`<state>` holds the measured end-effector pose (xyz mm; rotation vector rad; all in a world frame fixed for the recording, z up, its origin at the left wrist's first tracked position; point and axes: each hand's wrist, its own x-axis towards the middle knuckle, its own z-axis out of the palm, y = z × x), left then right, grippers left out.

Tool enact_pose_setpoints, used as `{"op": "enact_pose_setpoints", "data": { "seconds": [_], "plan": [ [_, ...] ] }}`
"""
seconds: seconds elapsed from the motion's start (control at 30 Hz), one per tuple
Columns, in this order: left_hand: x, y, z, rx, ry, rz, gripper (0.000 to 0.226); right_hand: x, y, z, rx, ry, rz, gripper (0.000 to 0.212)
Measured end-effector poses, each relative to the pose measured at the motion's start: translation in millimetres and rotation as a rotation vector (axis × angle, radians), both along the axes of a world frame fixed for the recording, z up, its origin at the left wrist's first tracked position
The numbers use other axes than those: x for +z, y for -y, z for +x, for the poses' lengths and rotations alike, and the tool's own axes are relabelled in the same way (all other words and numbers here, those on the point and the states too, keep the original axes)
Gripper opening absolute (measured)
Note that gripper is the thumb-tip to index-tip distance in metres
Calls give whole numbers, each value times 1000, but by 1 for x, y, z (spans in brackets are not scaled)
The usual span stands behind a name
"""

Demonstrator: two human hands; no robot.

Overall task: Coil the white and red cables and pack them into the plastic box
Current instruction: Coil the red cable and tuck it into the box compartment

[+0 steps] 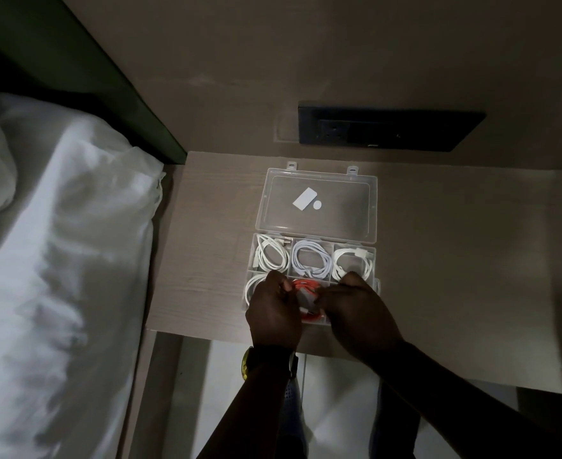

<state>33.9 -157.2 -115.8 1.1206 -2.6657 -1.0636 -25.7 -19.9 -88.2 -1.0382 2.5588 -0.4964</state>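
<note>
Both hands, left hand [274,309] and right hand [355,309], pinch the red cable [301,286] between them, directly above the plastic box's [370,246] near middle compartment.

bedroom | white bedding [57,243] beside wooden bedside table [438,260] | wall socket panel [388,130]

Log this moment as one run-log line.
stage: packing | both hands, left hand, right hand, on red cable in near-middle compartment | plastic box lid open

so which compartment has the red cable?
Front middle compartment, between the hands: its red cable is the only coloured coil. The other visible coils are white.
</note>
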Motion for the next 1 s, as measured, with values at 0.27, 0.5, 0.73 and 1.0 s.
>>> {"op": "enact_pose_setpoints", "data": {
  "seconds": [0.27,0.5,0.73,1.0],
  "plan": [
    [-1,-1,-2,52,5,43,21,-2,13,-7,-94,101,-31,23],
    [-3,2,0,37,-2,56,16,-6,15,-8,103,-103,44,14],
    [5,6,-1,35,1,138,14,4,-7,-15,227,-171,57,12],
    [10,19,8,66,-62,458,17,-12,-37,-2,132,-224,-153,28]
  ]
}}
